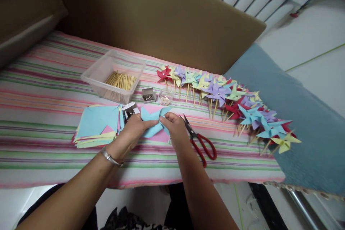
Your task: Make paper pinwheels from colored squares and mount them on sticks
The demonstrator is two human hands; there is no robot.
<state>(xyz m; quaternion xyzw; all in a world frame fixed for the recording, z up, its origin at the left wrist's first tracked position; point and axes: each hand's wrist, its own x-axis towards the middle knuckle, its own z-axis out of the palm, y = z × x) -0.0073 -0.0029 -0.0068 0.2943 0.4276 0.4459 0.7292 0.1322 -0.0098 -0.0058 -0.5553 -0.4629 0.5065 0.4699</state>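
A light-blue paper pinwheel [151,131], its blades partly curled in, is held between both hands above a pink paper sheet [159,108]. My left hand [134,129], with a silver bracelet at the wrist, pinches its left side. The fingers of my right hand [174,125] are closed on it near its middle. Just left of my left hand lie a stack of coloured paper squares [98,124] and a small open white box [130,109] of dark bits. Red-handled scissors [198,138] rest beside my right hand, blades apart.
A clear plastic bin [113,75] holds wooden sticks [120,80]. In front of it stand a small box of metal pins [148,96] and a round clear container [165,96]. Many finished pinwheels [218,92] on sticks lie in a row at right. A brown board [161,18] rises behind.
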